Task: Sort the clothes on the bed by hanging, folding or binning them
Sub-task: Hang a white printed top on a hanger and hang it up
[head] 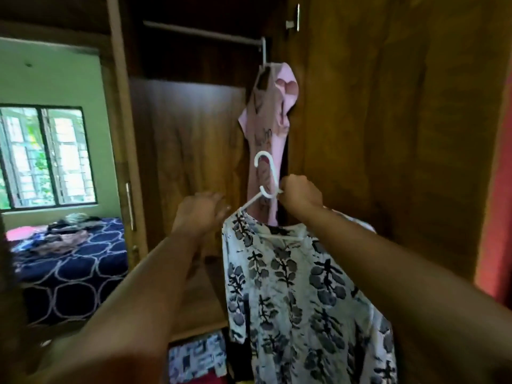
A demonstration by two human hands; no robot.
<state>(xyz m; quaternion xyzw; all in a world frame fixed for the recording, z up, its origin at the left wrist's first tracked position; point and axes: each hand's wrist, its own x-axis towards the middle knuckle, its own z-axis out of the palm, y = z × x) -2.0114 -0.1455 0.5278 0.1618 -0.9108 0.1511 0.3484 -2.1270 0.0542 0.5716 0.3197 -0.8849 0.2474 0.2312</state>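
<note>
Your right hand (300, 194) curls its fingers round the neck of the white hanger (266, 173), leaving the hook free above them for the wardrobe rail (202, 31) and the floral kurta (291, 286) hanging below, while your left hand (199, 214) curls beside its shoulder, probably steadying it; any pinch is unclear.

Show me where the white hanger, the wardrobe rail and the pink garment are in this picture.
white hanger (263, 153): head view, top of its hook.
wardrobe rail (202, 32): head view, middle of the bar.
pink garment (266, 120): head view, upper front, hanging from the rail.
</note>
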